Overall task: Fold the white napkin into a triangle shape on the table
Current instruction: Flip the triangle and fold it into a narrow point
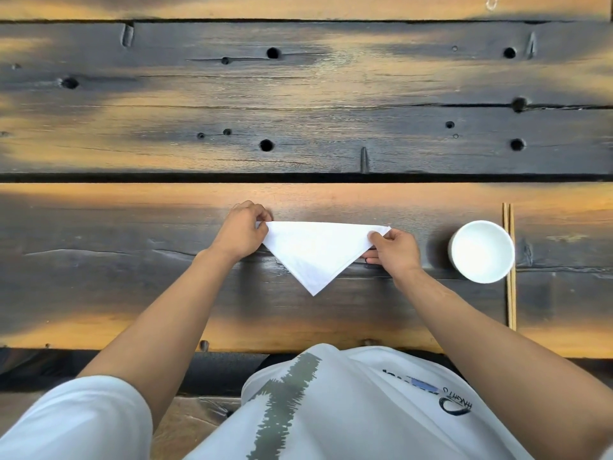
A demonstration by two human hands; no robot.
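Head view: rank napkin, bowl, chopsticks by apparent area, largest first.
1. napkin, widest spread.
2. bowl, clearly smaller.
3. chopsticks, longest but very thin, partly hidden behind the bowl, so least area.

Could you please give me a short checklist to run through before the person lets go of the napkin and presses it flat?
1. Shape: the napkin already shows a triangle, long edge away from the person, point toward them: ok.
2. Left hand pinches the left corner: ok.
3. Right hand pinches the right corner: ok.
4. Layers lined up at the near point: cannot tell, only the top layer shows.
5. Napkin lying fully flat on the table: cannot tell, since the held corners may be lifted.
6. Room on the right: the white bowl and chopsticks stand apart from the napkin: ok.
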